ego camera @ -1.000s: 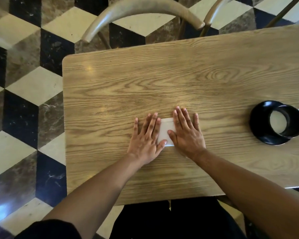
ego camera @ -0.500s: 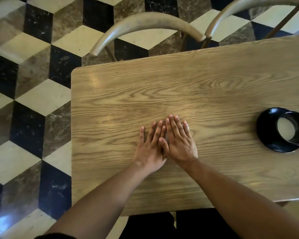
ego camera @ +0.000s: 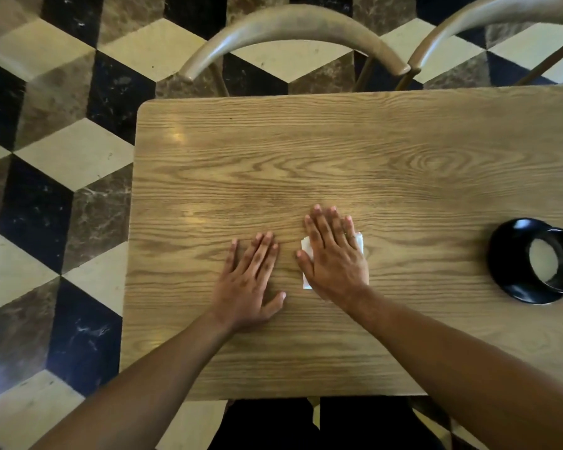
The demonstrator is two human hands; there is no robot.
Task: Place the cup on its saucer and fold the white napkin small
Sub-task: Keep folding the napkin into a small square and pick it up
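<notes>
A small folded white napkin (ego camera: 306,251) lies on the wooden table (ego camera: 338,157). My right hand (ego camera: 335,254) rests flat on top of it with fingers spread, so only its left edge and right corner show. My left hand (ego camera: 251,280) lies flat on the bare wood just left of the napkin, apart from it and holding nothing. At the far right, a black cup (ego camera: 558,264) with a pale inside stands on its black saucer (ego camera: 507,254).
Two curved wooden chair backs (ego camera: 293,27) stand beyond the table's far edge. The table's left edge (ego camera: 132,222) drops to a black, cream and brown tiled floor. Dark-clothed legs show under the near edge.
Both hands were pressed together over the napkin. My left hand has slid off to the left onto bare wood, and my right hand has moved right, still flat on the napkin.
</notes>
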